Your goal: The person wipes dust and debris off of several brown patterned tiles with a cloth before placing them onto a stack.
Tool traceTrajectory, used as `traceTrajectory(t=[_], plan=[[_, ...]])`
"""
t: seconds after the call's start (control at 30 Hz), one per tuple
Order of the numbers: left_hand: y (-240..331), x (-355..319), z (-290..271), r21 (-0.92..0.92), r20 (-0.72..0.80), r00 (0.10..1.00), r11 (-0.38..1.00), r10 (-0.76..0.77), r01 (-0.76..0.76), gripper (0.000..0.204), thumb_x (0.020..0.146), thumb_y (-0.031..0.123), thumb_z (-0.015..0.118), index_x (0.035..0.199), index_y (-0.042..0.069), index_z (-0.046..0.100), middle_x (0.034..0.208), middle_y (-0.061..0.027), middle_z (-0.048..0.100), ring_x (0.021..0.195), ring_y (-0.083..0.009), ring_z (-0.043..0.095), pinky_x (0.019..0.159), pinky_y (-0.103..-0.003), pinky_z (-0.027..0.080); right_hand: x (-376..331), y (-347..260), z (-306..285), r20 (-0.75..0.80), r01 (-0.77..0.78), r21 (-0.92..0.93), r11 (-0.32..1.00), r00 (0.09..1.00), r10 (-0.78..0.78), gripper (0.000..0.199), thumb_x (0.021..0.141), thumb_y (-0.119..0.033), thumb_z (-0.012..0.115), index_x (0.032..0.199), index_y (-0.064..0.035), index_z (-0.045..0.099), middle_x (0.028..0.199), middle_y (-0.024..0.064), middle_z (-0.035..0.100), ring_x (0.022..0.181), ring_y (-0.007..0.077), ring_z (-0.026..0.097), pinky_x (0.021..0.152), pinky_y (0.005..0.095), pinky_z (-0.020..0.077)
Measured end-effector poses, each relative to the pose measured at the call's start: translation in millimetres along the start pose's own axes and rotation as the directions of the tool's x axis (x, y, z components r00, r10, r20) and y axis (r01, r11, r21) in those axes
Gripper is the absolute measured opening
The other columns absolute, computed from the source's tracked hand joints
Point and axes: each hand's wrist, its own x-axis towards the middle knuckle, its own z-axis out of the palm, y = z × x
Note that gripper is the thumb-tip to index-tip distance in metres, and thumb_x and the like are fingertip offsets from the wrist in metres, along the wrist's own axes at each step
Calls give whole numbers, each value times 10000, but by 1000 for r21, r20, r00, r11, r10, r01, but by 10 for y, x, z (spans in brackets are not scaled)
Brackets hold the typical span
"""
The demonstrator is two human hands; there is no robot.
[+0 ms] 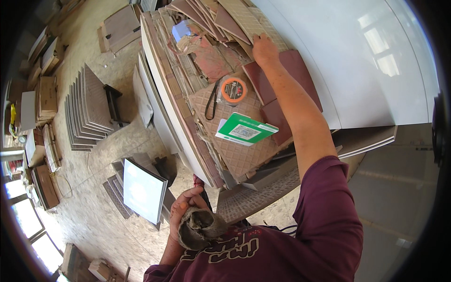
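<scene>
My right arm reaches forward across a stack of tiles, and my right hand (265, 49) is closed at the edge of a beige patterned tile (242, 16). Under that forearm lie dark red tiles (300, 75). Close to my body, my left hand (189, 203) has bent fingers against a crumpled grey-brown cloth (199, 228), which may be a work glove; part of the grip is hidden. Between the hands, on a brown textured tile (235, 157), lie an orange tape measure (232, 90) with a black strap and a green-and-white code card (246, 129).
A large glossy white slab (329, 56) fills the right side. Reddish cloth (213, 58) and a small pale blue box (181, 30) lie on the stack. Leftward stand a rack of upright tiles (87, 110), a bright white panel (144, 190) and cardboard boxes (47, 96).
</scene>
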Motion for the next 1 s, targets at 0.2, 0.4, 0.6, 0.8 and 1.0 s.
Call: traceTrajectory(t=[0.2,0.4,0.6,0.8,1.0], plan=[[-17,-18,-66,126,-1,1000,992,24,-24,528,937,396,400,1221,-47,444,669,-98,514,553,-208,540,544,-324,471,-59,93,-155,146,73,-44,996,987,-66,252,825,-97,476,1065,-57,541,1040,144,523,992,315,550,780,421,504],[-11,-49,-48,143,-10,999,989,39,-38,532,941,400,388,1227,-45,442,670,-92,515,546,-202,543,543,-313,475,-58,122,-522,-134,128,42,991,984,-121,142,829,-142,513,934,-61,564,939,135,596,887,294,604,728,399,516],[41,-109,15,67,-55,998,998,11,-7,553,890,399,505,1169,-77,456,787,-108,571,685,-143,551,627,-233,452,75,166,-959,-39,-137,206,969,988,148,267,871,-281,470,885,-41,587,820,175,641,787,336,625,735,435,495],[107,-153,134,-125,-192,975,988,-115,92,493,900,450,442,1099,6,523,926,-114,607,854,-206,593,773,-317,495,124,687,-709,-55,-349,710,612,839,542,315,834,-271,481,902,3,622,780,194,635,773,308,631,713,406,513],[163,-202,322,-265,-402,901,963,-163,56,517,889,510,388,1126,76,541,872,-101,626,712,-255,619,581,-359,529,-330,611,-1298,388,-280,922,-268,650,653,222,825,-139,544,935,54,552,867,120,603,776,228,612,670,364,539]])
